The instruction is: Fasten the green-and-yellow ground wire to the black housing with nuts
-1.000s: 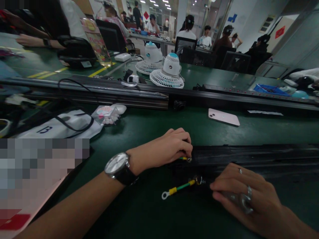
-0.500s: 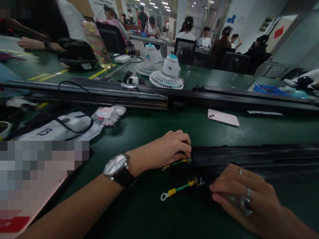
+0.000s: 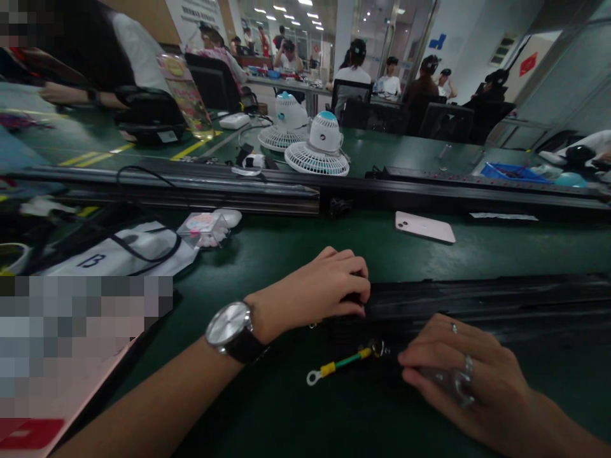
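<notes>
A short green wire with yellow sleeves and ring terminals (image 3: 347, 360) lies at the left end of a long black bar (image 3: 482, 299), its right ring by a small screw. In my right hand (image 3: 477, 381), closed, is a grey see-through tool handle (image 3: 449, 383); the tool's tip is lost against the dark bar. My left hand (image 3: 341, 283) has its fingers curled down at the bar's far left corner, and what is under the fingertips is hidden. Below that hand only the end of a second ring-terminal wire (image 3: 313, 325) shows.
Beyond my hands lie a pink phone (image 3: 424, 227) and a paper strip (image 3: 503, 216). A clear box (image 3: 205, 229) and a white bag (image 3: 138, 251) are at left. Dark rails (image 3: 200, 198) cross the table, with two small fans (image 3: 317, 152) behind. A person's arm (image 3: 71, 95) rests at far left.
My left fingers have shifted slightly down and now cover most of the second wire, which showed before. My right hand with the tool handle has barely moved left. The camera view has shifted slightly.
</notes>
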The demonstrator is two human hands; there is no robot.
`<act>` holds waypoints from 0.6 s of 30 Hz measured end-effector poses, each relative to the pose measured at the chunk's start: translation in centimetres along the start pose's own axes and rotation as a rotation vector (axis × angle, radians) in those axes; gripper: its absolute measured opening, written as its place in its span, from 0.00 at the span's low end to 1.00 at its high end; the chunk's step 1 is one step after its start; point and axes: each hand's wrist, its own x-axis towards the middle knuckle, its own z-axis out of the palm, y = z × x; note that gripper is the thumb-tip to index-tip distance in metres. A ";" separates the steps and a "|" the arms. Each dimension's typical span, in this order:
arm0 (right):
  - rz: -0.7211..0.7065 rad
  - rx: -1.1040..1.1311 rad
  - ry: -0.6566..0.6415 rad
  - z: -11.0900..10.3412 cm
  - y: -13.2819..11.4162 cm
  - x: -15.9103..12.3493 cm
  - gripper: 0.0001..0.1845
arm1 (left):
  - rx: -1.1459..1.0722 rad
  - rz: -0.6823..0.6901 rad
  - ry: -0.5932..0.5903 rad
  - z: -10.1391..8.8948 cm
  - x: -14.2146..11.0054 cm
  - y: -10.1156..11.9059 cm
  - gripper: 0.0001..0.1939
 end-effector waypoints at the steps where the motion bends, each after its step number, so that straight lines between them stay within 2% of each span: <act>1: -0.008 -0.006 0.006 0.0 0.0 0.1 0.06 | 0.021 0.012 0.007 0.0 0.0 0.0 0.06; 10: -0.011 -0.035 0.110 1.0 0.3 0.1 0.06 | 0.097 -0.022 -0.007 -0.3 0.2 0.1 0.08; 18: -0.028 -0.044 0.050 0.4 0.3 0.0 0.06 | 0.304 0.063 -0.053 -0.9 1.4 1.0 0.10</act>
